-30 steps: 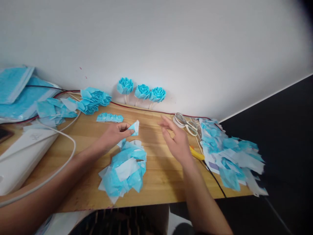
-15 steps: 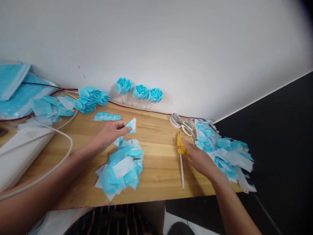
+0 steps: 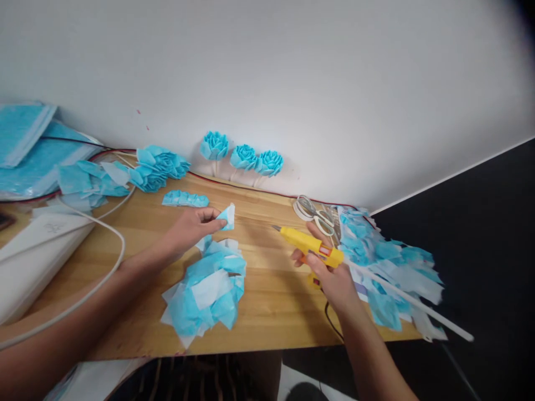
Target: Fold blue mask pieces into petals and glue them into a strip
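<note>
My left hand (image 3: 199, 227) pinches a small folded petal (image 3: 228, 217) of blue and white fabric above the table. In my right hand (image 3: 330, 273) is a yellow glue gun (image 3: 307, 241), its nozzle pointing left toward the petal but apart from it. A long white glue stick (image 3: 418, 303) sticks out of its back end. Below my left hand lies a loose pile of blue and white fabric pieces (image 3: 209, 289). A row of folded blue petals (image 3: 185, 198) rests just beyond that hand.
Three blue fabric flowers (image 3: 243, 157) on stems lean against the wall. More flowers (image 3: 161, 167) lie at the left, near blue packages (image 3: 25, 150) and a white box (image 3: 42, 250). Scissors (image 3: 324, 221) and fabric scraps (image 3: 393, 262) are at the right. A white cable (image 3: 121, 245) crosses my left forearm.
My right hand has lifted the glue gun off the table and turned it, so the nozzle now points left. My left hand still holds the petal in nearly the same place.
</note>
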The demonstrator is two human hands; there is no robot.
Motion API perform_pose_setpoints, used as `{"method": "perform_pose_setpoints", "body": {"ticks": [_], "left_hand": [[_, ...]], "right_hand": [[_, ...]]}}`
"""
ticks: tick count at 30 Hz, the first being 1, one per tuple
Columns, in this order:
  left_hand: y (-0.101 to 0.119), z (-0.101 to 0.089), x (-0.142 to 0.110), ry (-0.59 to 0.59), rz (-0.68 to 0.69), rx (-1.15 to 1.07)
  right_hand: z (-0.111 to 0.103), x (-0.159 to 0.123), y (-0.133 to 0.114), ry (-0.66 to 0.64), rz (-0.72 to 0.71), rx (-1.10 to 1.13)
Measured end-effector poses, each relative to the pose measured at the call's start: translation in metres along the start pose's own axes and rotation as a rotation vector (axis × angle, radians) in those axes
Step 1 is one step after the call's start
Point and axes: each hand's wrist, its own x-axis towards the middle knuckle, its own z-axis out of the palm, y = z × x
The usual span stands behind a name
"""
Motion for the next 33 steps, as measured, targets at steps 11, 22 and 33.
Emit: {"method": "perform_pose_setpoints", "body": {"ticks": [11,22,33], "left_hand": [[-0.003,0.002,0.001,-0.006,-0.012,-0.028],[-0.003,0.002,0.003,-0.012,0.013,0.000],[-0.007,0.001,0.003,-0.063,0.022,0.035]], "right_hand": [[0.056,0.013,-0.020,-0.257,0.048,0.403],[0.058,0.017,-0.019,-0.248,0.056,0.361],[0.056,0.018,-0.021,-0.235,0.041,0.309]]}}
